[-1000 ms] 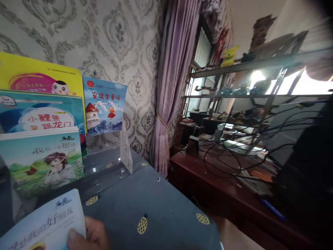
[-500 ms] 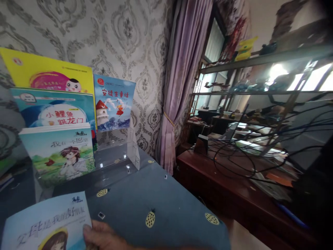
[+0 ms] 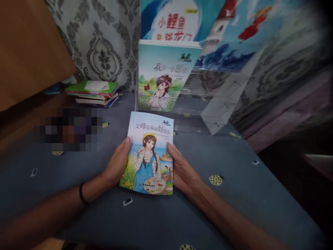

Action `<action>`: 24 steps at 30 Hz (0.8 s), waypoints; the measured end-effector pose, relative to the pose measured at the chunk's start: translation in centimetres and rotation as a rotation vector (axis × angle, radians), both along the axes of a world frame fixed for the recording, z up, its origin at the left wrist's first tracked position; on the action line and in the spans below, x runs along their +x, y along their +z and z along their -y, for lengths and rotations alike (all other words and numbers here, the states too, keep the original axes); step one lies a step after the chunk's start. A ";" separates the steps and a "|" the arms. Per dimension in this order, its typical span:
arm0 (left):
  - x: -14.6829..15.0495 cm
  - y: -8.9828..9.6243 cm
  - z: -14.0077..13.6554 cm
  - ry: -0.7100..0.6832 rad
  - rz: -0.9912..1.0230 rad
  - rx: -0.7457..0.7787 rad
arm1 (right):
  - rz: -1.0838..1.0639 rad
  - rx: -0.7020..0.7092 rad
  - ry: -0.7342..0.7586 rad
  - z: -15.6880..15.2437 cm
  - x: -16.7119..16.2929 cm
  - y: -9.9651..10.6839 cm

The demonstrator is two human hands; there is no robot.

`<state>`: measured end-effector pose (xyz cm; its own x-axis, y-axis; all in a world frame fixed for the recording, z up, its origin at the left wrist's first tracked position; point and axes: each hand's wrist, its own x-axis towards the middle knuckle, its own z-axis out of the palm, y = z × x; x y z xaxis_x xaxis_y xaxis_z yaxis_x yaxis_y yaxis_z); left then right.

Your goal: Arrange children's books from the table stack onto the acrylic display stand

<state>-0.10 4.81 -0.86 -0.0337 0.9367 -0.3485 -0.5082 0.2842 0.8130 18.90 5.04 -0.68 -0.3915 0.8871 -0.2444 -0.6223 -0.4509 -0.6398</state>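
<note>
Both my hands hold a paperback book [image 3: 149, 166] by its side edges, its cover facing me. The cover shows a girl in a yellow hat and blue overalls with a paint palette. My left hand [image 3: 118, 161] grips the left edge, thumb at the front, a dark band round the wrist. Along the right edge, my right hand [image 3: 183, 170] is closed on the book, most fingers hidden behind it. Just beyond stands a clear display rack [image 3: 221, 107] bearing a green-blue book [image 3: 161, 80], a teal book [image 3: 171, 17] behind it, and a blue book with a tower [image 3: 221, 52].
A stack of books [image 3: 92, 92] lies at the back left of the table. Nearer is a pixelated patch. The table wears a blue-grey cloth [image 3: 104, 218] with pineapple prints. Patterned wallpaper [image 3: 101, 52] is behind, with a brown panel [image 3: 28, 48] at upper left.
The view has swung left and down. The book has gone from the lower left to the middle of the picture. My left hand, out of sight before, now shows gripping it.
</note>
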 end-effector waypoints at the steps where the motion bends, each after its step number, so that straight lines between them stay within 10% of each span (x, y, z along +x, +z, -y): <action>1: 0.2 0.2 -0.1 0.009 0.015 0.019 | 0.005 -0.011 0.009 0.1 0.0 0.0; 24: 0.3 0.3 0.2 -0.046 0.090 -0.021 | 0.079 0.031 0.023 -0.1 0.2 0.2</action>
